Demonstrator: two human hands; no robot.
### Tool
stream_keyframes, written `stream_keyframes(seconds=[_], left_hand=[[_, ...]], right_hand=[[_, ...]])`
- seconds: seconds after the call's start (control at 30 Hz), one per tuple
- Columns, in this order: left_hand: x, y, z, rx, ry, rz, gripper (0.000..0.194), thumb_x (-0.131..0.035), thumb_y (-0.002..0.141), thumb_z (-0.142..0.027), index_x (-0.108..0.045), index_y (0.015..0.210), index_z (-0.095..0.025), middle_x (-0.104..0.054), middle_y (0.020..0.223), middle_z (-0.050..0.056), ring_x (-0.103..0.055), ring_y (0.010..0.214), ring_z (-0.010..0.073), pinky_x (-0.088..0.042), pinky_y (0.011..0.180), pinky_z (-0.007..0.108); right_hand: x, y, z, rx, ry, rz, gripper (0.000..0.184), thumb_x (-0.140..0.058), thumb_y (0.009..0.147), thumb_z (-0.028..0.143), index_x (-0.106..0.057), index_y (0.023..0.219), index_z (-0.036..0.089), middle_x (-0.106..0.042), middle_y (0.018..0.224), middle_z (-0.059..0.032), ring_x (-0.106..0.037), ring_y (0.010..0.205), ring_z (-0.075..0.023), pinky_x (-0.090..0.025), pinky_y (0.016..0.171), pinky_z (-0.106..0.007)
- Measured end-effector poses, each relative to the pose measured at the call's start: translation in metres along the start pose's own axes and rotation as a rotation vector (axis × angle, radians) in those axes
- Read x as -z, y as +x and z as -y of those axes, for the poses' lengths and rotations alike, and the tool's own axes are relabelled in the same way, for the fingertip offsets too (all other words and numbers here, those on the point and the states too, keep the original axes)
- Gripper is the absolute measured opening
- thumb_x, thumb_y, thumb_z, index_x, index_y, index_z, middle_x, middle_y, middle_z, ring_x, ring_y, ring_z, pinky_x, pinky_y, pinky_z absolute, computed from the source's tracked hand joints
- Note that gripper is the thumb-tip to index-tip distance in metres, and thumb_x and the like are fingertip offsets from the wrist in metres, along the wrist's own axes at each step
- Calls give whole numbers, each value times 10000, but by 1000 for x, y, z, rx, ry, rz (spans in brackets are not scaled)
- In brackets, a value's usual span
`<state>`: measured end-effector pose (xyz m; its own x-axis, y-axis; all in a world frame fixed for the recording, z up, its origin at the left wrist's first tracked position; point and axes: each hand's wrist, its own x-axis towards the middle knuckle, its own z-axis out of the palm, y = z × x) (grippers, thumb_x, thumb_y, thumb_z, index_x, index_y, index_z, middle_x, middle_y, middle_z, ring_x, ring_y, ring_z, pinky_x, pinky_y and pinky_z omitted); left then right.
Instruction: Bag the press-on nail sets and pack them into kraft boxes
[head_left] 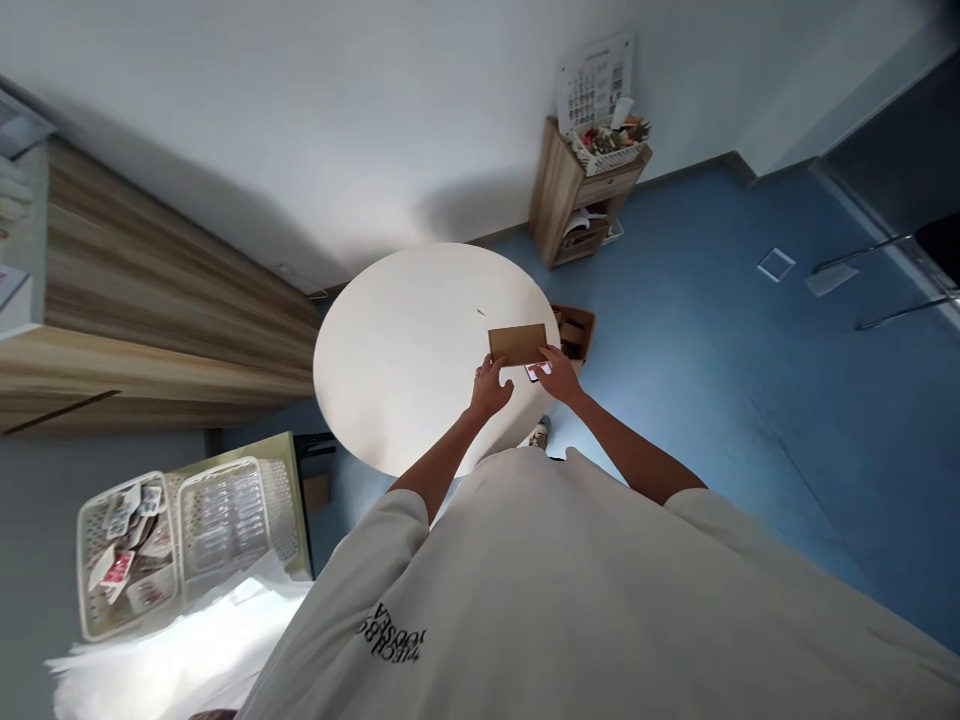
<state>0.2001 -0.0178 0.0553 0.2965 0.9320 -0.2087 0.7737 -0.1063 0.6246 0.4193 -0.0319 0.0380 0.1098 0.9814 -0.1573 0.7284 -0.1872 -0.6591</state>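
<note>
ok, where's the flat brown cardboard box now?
In the head view, the flat brown cardboard box is over the right half of the round white tabletop, with the left hand and right hand at its near corners.

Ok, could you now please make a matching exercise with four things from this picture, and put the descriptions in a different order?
1. cardboard box
2. table
3. floor
4. small wooden cabinet

A. blue
B. bears a white basket on top
C. touched by the left hand and the right hand
D. round and white

Pairs: 1-C, 2-D, 3-A, 4-B
</note>
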Motion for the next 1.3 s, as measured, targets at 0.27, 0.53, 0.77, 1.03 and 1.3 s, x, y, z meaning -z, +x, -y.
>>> stream_keyframes(seconds=[0.27, 0.53, 0.77, 1.03, 1.3], left_hand=[[-68, 62, -115, -142, 1, 99, 652, -603, 935, -226, -489, 1578, -222, -429, 1690, 141, -452, 1528, 363, -373, 1272, 566], [-125, 90, -178, -204, 29, 228, 610, -615, 926, -210, -550, 1533, -211, -510, 1627, 144, -391, 1580, 341, -348, 1298, 544], [-133, 127, -181, -107, 81, 223, 639, -606, 916, -215, -528, 1549, -179, -342, 1749, 171, -364, 1589, 394, -359, 1278, 578], [-118, 125, -168, -61, 123, 205, 583, -582, 931, -207, -572, 1514, -230, -350, 1745, 128, -325, 1599, 393, -352, 1270, 609], [-111, 113, -147, -38, 147, 199, 550, -549, 956, -215, -575, 1506, -227, -345, 1740, 149, -302, 1609, 395, -369, 1252, 626]], right_hand=[[95, 1, -103, -149, 64, -135, 624, -533, 992, 448, -564, 1551, 172, -470, 1653, -172, -425, 1540, -377, -452, 1226, -537], [137, -16, -170, -244, 92, -202, 633, -523, 1001, 517, -569, 1545, 197, -504, 1616, -176, -454, 1508, -395, -445, 1213, -588], [133, 13, -183, -303, 144, -85, 688, -540, 976, 473, -514, 1610, 207, -451, 1676, -149, -326, 1613, -367, -396, 1269, -563], [128, 20, -187, -301, 122, -13, 599, -500, 955, 353, -604, 1515, 168, -522, 1604, -170, -454, 1536, -328, -385, 1285, -508], [117, 24, -167, -276, 161, 44, 530, -510, 958, 312, -659, 1451, 186, -604, 1508, -170, -619, 1335, -337, -520, 1153, -490]])
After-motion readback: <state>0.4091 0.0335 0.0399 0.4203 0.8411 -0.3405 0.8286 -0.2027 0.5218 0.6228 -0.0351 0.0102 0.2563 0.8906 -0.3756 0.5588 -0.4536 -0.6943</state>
